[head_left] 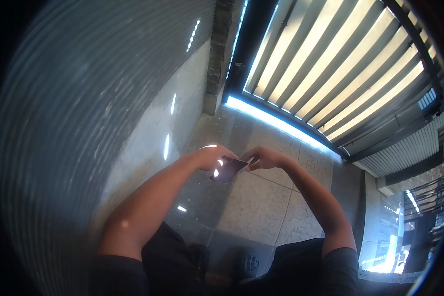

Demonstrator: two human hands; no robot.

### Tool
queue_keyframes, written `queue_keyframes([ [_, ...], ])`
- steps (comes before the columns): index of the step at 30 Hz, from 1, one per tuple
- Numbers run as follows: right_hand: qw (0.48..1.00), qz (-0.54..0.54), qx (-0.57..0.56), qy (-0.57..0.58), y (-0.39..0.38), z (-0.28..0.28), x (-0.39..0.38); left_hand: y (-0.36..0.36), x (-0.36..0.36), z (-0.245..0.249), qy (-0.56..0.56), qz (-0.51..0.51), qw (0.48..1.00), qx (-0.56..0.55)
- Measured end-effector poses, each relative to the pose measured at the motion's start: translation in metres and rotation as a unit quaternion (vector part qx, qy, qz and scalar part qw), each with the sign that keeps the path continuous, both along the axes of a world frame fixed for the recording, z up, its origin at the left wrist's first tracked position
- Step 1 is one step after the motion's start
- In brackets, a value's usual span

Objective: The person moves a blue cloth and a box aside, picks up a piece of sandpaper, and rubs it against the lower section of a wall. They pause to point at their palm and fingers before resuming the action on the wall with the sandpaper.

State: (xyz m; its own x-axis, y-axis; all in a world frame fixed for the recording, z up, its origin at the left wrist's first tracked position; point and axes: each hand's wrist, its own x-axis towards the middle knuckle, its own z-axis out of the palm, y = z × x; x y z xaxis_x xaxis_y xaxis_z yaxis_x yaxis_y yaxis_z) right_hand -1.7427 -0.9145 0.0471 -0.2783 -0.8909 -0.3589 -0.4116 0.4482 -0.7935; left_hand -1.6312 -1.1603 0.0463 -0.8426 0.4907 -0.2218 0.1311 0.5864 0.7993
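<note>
A thin, dark purplish piece (230,171), folded or cloth-like, hangs between my hands at the middle of the head view. My left hand (213,157) is closed on its left part, and small bright spots of light fall on the hand and the piece. The fingers of my right hand (264,158) pinch its right corner, where a pale edge shows at the fingertips. What kind of thing it is, I cannot tell. Both forearms reach forward, with the piece held above the tiled floor (256,200).
A corrugated metal wall (84,108) rises along the left. Ahead stands a slatted gate (325,64) with bright light coming through and under it. Another corrugated panel (404,153) and dark railings (429,197) are at the right. My shoe (249,261) shows below.
</note>
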Motion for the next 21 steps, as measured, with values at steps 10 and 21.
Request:
queue_keyframes([
  [10, 0.997, -0.074, -0.017, -0.015, 0.001, -0.018, -0.032, 0.000, -0.012, -0.019, -0.099, 0.099, 0.989, 0.036],
  [21, 0.975, -0.203, -0.088, -0.035, -0.009, -0.025, -0.064, -0.040, -0.011, -0.026, -0.178, 0.093, 0.979, 0.023],
])
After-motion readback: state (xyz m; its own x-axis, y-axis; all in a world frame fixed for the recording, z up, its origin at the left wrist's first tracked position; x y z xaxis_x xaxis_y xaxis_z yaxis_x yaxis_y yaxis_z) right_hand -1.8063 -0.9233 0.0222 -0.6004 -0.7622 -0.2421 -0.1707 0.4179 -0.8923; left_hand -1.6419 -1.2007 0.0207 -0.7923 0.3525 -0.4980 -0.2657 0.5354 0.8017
